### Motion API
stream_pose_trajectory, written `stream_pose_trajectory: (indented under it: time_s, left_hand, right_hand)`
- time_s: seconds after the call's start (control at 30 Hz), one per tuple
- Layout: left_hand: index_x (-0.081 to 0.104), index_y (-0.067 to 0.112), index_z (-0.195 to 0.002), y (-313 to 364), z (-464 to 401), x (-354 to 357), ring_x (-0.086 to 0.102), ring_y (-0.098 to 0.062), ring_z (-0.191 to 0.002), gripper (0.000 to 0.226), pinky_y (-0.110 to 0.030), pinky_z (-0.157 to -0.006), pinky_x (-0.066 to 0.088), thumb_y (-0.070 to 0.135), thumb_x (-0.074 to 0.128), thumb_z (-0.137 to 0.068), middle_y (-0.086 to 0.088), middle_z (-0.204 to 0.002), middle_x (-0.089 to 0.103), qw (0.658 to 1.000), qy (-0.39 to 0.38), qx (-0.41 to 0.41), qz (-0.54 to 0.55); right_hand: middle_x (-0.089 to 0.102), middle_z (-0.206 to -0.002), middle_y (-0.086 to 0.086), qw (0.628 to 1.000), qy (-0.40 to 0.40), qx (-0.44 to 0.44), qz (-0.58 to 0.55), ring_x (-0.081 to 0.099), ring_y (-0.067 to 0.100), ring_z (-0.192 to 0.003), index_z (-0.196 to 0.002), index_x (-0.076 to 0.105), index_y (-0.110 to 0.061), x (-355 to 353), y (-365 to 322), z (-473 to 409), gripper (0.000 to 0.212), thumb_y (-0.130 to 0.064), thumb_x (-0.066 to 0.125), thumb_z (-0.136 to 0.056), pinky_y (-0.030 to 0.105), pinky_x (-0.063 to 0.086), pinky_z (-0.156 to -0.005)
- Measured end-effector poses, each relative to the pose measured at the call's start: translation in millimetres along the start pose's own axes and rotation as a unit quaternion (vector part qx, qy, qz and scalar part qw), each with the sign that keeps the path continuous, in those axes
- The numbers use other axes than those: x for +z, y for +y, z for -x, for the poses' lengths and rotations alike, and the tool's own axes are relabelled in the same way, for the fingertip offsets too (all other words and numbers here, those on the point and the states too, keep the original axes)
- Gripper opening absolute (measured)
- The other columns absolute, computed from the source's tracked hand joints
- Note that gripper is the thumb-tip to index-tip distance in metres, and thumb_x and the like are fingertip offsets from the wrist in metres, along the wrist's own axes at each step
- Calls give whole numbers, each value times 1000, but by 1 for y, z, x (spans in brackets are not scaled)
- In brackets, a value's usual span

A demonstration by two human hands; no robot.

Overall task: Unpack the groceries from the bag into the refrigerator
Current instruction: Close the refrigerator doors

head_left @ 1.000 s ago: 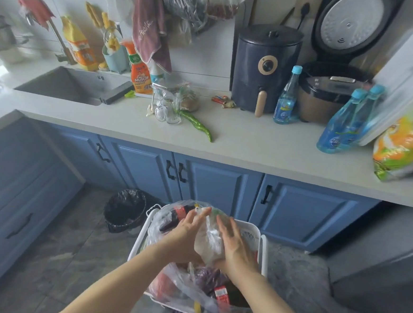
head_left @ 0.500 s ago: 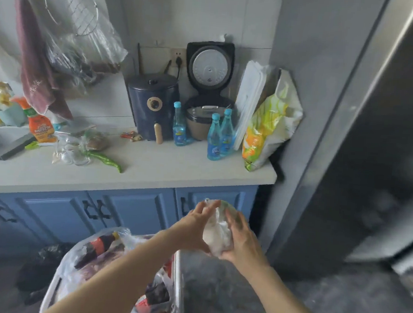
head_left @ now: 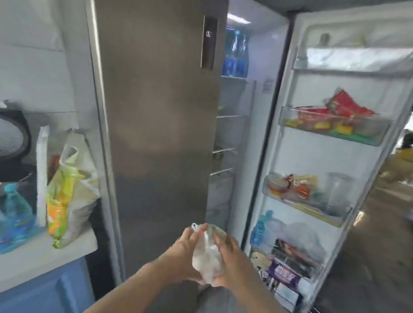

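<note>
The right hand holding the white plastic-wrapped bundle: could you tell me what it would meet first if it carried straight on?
Probably nothing soon: the right hand points toward the open refrigerator compartment; depth is unclear.

Dim kitchen, bright refrigerator interior light (head_left: 238, 18), motion blur throughout, wide-angle bending at edges

A home kitchen: a steel side-by-side refrigerator (head_left: 158, 128) stands open, its door shelves (head_left: 331, 131) crammed with snack packets, beside a pale countertop (head_left: 19, 262) over blue cabinets (head_left: 49, 289) with a rice cooker (head_left: 1, 140) and water bottles (head_left: 5, 217).
</note>
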State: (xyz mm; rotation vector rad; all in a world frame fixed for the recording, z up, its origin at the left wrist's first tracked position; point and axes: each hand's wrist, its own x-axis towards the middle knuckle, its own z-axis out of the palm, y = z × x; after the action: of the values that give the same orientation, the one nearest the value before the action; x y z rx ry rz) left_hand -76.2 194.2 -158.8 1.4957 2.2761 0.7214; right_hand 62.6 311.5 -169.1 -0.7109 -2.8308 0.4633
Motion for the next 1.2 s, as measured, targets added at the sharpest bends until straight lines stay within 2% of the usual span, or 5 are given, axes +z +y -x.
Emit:
stream_pose_trajectory:
  time_s: [0.13,0.37,0.53,0.7,1.2]
  left_hand:
    - [-7,35,-149,44,-84,-10,33,-14,-131,138,-29,-108,36,48,88,-50,8,-142,16,999,-7,40,-27]
    - [2,37,-149,75,-223,-35,38,-17,-126,127,-33,-103,42,34,88,-56,8,-137,22,996,-4,81,-31]
    - [6,34,-148,83,-317,-59,36,-11,-124,121,-28,-106,36,29,88,-59,10,-134,24,994,7,101,-32]
    - [4,32,-149,78,-397,-78,29,-16,-133,119,-36,-111,33,33,85,-62,4,-146,19,996,4,82,-40]
    - [25,18,-145,33,-588,-127,34,-17,-131,99,-15,-97,27,14,85,-65,-5,-142,32,996,89,-27,1]
  right_hand:
    - [16,-155,2,998,62,14,10,54,22,-121,-149,-1,-41,-48,57,-36,107,-35,77,-76,33,45,-101]
    - [15,-155,2,996,68,52,29,48,24,-127,-151,3,-37,-105,132,-131,98,-40,71,-80,41,38,-106]
    - [16,-152,6,996,72,57,10,48,27,-127,-151,3,-34,-135,170,-218,116,-45,80,-66,39,41,-104]
    - [18,-153,4,996,71,44,-33,43,29,-130,-150,7,-34,-150,204,-293,114,-41,82,-65,42,43,-103]
    - [31,-142,7,998,23,-50,-43,49,30,-117,-147,17,-31,-169,268,-524,96,-29,78,-73,39,48,-92]
